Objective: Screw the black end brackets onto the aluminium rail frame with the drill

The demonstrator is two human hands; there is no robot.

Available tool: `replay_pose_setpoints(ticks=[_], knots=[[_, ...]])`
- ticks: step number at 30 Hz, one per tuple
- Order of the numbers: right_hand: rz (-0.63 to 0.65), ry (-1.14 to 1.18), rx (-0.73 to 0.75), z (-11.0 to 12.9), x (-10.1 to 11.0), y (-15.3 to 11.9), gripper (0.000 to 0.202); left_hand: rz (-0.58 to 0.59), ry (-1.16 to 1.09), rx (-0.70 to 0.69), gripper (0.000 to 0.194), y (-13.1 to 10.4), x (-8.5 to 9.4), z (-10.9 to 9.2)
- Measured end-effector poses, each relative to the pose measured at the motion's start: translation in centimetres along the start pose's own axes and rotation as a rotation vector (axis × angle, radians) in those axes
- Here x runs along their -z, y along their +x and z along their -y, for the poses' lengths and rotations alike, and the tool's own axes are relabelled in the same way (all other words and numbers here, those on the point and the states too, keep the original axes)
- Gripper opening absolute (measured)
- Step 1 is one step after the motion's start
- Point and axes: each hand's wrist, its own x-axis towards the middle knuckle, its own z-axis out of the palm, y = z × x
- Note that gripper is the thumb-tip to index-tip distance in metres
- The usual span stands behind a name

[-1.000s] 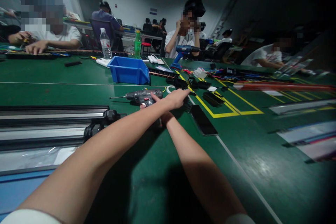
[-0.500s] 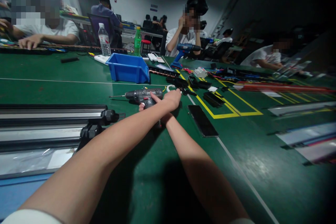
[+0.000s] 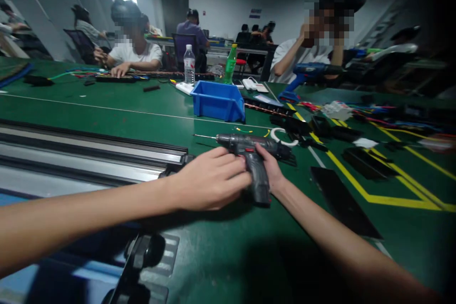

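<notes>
A dark cordless drill [image 3: 261, 175] with a long thin bit points left above the green table. My right hand [image 3: 273, 169] grips its handle from behind, thumb lying along the body. My left hand [image 3: 213, 178] is closed in front of the handle, close to the trigger, its fingers curled in. Its fingertips are hidden, so what they hold, if anything, does not show. A white ring [image 3: 284, 137] lies just behind the drill's rear end.
A blue bin [image 3: 218, 107] stands beyond the drill. Metal rails [image 3: 89, 147] lie on the left, with black fittings [image 3: 144, 251] in front. At right are a dark flat phone-like slab [image 3: 344, 202] and black parts [image 3: 368, 161]. A blue drill [image 3: 297, 78], bottles [image 3: 189, 64] and co-workers are further back.
My left hand has come back from beyond the right one to the handle's left side, so my arms no longer cross. The drill appears closer. My view has turned left.
</notes>
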Motion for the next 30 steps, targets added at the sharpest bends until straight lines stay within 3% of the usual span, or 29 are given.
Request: replay_pose_setpoints(ticks=[2, 4, 6, 9, 13, 18, 30], knots=[[0.024, 0.024, -0.03, -0.2, 0.3, -0.3, 0.038, 0.088, 0.028, 0.217, 0.017, -5.9, 0.9, 1.1], [0.031, 0.035, -0.056, -0.3, 0.4, -0.9, 0.037, 0.132, 0.04, 0.511, 0.016, -10.1, 1.3, 2.0], [0.028, 0.039, -0.074, -0.5, 0.5, -1.6, 0.037, 0.18, 0.002, 0.747, 0.024, -12.3, 1.3, 2.8], [0.002, 0.034, -0.082, -0.6, 0.5, -2.4, 0.036, 0.308, -0.133, 0.927, 0.043, -12.5, 0.7, 3.8], [-0.009, -0.025, -0.097, -0.5, 0.7, -3.3, 0.039, 0.49, -0.245, 0.961, 0.046, -11.5, 0.2, 4.2], [-0.06, -0.05, -0.119, -0.1, 1.6, -4.3, 0.047, 0.492, -0.232, 0.925, 0.041, -11.6, 0.3, 4.0], [0.016, -0.151, -0.155, -0.2, 1.6, -3.3, 0.055, 0.511, -0.268, 0.955, 0.04, -11.8, 0.1, 3.9]])
